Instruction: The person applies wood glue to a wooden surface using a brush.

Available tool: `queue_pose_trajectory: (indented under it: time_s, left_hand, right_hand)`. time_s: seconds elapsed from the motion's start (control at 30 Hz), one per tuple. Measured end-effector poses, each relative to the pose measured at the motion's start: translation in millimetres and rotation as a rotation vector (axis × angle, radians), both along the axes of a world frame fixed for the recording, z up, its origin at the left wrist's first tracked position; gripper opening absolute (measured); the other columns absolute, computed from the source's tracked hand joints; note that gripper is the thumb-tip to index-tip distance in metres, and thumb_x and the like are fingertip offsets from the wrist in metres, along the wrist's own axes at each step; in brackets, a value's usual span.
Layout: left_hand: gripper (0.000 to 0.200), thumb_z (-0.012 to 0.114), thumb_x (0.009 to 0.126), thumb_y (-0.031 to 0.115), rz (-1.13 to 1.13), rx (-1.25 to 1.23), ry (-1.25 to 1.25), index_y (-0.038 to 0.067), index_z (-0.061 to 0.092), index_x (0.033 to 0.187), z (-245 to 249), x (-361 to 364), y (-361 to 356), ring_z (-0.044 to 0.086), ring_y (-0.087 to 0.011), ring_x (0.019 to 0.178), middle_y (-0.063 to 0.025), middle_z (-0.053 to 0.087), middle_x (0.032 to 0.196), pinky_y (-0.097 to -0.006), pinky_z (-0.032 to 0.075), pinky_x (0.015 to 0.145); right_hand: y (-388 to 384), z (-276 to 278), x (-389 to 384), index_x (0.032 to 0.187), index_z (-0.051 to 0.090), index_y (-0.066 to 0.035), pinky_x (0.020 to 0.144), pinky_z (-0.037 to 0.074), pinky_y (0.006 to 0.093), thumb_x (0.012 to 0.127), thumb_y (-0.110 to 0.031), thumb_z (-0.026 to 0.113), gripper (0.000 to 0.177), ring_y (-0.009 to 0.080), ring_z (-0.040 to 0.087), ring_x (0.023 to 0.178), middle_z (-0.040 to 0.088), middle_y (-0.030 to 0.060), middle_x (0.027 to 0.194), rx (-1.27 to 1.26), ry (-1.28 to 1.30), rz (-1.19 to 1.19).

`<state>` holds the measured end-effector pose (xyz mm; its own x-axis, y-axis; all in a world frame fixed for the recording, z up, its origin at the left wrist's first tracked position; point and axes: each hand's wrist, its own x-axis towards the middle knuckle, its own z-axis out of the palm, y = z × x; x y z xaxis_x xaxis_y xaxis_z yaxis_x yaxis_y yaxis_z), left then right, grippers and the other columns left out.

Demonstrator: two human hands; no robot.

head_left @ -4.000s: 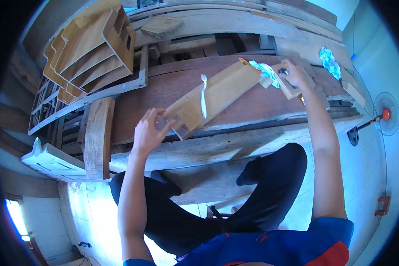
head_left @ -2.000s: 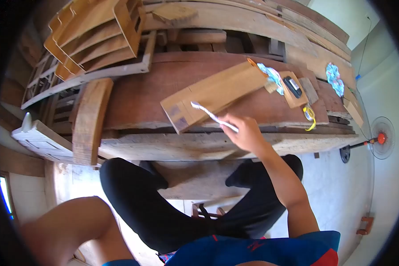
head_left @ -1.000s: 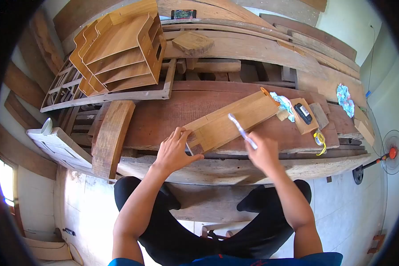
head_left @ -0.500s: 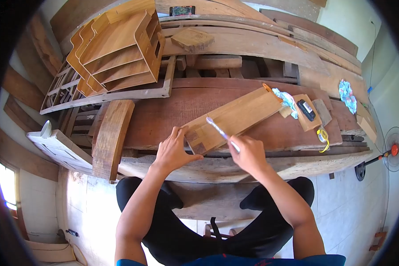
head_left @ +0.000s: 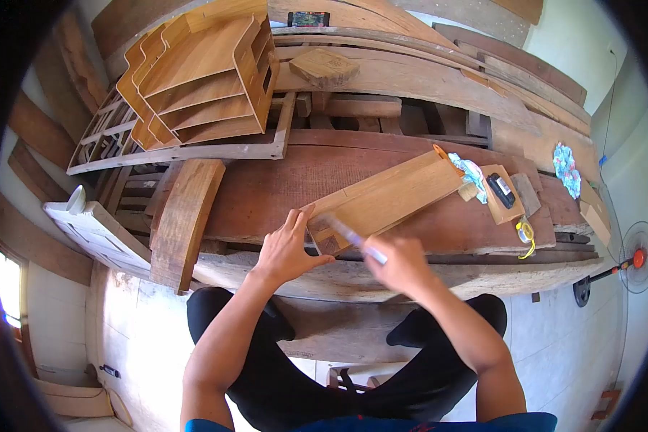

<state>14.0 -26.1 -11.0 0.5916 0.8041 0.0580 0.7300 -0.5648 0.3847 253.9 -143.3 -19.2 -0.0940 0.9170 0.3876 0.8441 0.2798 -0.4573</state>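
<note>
A light-brown wooden board (head_left: 392, 191) lies slantwise on a reddish-brown plank (head_left: 259, 187), with darker patches at its near left end. My left hand (head_left: 284, 248) spans that end, fingers at the upper corner and thumb along the lower one, gripping it. Closed around a toothbrush (head_left: 349, 236), my right hand (head_left: 399, 266) is over the board. Motion smears the toothbrush, whose head points left over the dark end, close to the left fingers.
A tiered wooden organizer (head_left: 201, 79) stands at upper left. Right of the board are a crumpled cloth (head_left: 469, 173), a black device (head_left: 500, 189) and a tape measure (head_left: 525, 230). A thick wood block (head_left: 183, 223) lies left. A phone (head_left: 309, 19) rests at the back.
My right hand has swung the toothbrush head left and down, from the board's upper surface to its dark end. My left hand keeps its place at the end. The view has shifted slightly.
</note>
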Motion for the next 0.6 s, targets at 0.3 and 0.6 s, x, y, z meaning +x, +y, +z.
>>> queue_pose_trajectory:
  time_s: [0.3,0.6]
  left_hand:
    - [0.119,0.091,0.07,0.056,-0.054,0.003,-0.042,0.016,0.029,0.163,11,-1,-1,0.069,-0.0384,0.115,-0.0146,0.057,0.141,-0.048,0.059,0.093]
    - [0.12,0.091,0.068,0.061,-0.034,-0.01,-0.035,0.02,0.03,0.163,5,-3,-1,0.068,-0.0398,0.115,-0.0161,0.06,0.136,-0.0497,0.057,0.097]
  right_hand:
    - [-8,-2,-22,0.099,0.074,-0.015,0.056,0.056,0.0427,0.094,-0.021,0.072,0.008,0.0318,0.073,0.062,0.074,0.0129,0.074,0.001,-0.021,0.133]
    - [-1,-6,-7,0.099,0.076,-0.011,0.056,0.056,0.0383,0.094,-0.017,0.075,0.008,0.0263,0.073,0.064,0.077,0.0095,0.086,0.076,0.086,0.066]
